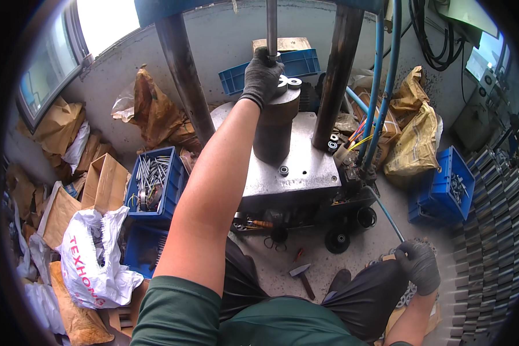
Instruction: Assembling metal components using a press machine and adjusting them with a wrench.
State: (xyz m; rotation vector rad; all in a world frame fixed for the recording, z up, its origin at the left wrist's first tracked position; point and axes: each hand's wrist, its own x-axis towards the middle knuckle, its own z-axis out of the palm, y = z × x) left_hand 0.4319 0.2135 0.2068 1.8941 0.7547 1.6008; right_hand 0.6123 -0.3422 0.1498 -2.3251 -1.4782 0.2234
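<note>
My left hand (pixel 262 78), in a dark grey glove, reaches to the top of a dark metal cylinder (pixel 274 135) on the press. Its fingers are closed just beneath the upright steel rod (pixel 272 26); what they hold is mostly hidden. Small metal rings (pixel 294 82) lie on the cylinder's top beside that hand. The cylinder stands on the press's steel plate (pixel 311 138), where a small bearing-like ring (pixel 284 170) sits near the front. At the lower right, my gloved right hand (pixel 419 266) is wrapped round the end of a bluish lever rod (pixel 386 214) running up to the press.
Two dark steel columns (pixel 184 75) flank the cylinder. Blue hoses (pixel 378 86) run down at right. A blue crate (pixel 176 179) of bolts stands left, another blue crate (pixel 438 199) right. A hammer (pixel 303 279) lies on the floor. Stacked metal pieces (pixel 496 242) line the far right.
</note>
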